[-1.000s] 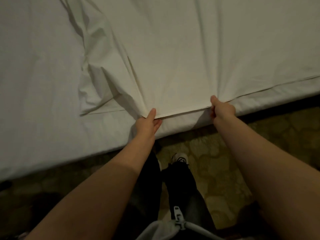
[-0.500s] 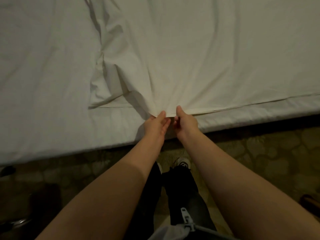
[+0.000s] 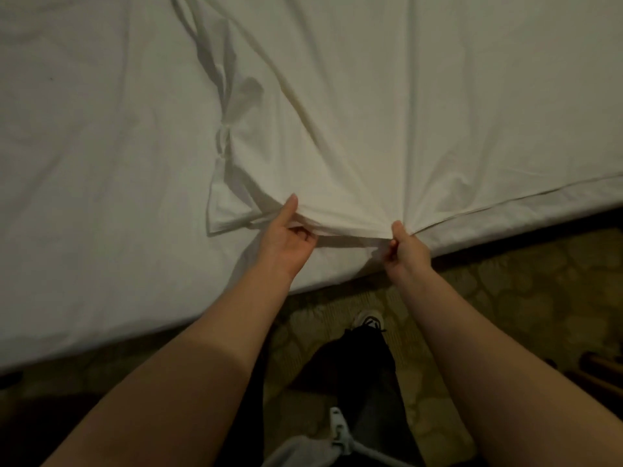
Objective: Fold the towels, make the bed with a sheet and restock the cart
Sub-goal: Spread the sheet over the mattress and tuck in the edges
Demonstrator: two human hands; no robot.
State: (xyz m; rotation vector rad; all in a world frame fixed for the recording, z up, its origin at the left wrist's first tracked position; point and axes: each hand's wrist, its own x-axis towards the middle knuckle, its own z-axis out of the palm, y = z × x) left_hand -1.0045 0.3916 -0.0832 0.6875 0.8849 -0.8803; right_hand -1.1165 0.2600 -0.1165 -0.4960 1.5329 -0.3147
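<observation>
A white sheet [image 3: 387, 112] lies rumpled over the bed [image 3: 84, 197], its hemmed edge running along the bed's near side. My left hand [image 3: 286, 237] pinches that edge, thumb on top and fingers curled beneath. A little to the right, my right hand [image 3: 406, 246] grips the same edge in a closed fist. Creases fan out from both grips. Left of my left hand, a folded-over corner of the sheet [image 3: 226, 210] lies flat on the bed.
Patterned carpet [image 3: 505, 298] runs along the bed's near side. My dark-trousered legs and a shoe [image 3: 369, 320] stand on it just below the hands. A dark wooden object [image 3: 603, 372] shows at the right edge.
A second ago my hands held the sheet edge apart, then came together. Now they have spread apart again along the edge, and the sheet is pulled nearer the bedside.
</observation>
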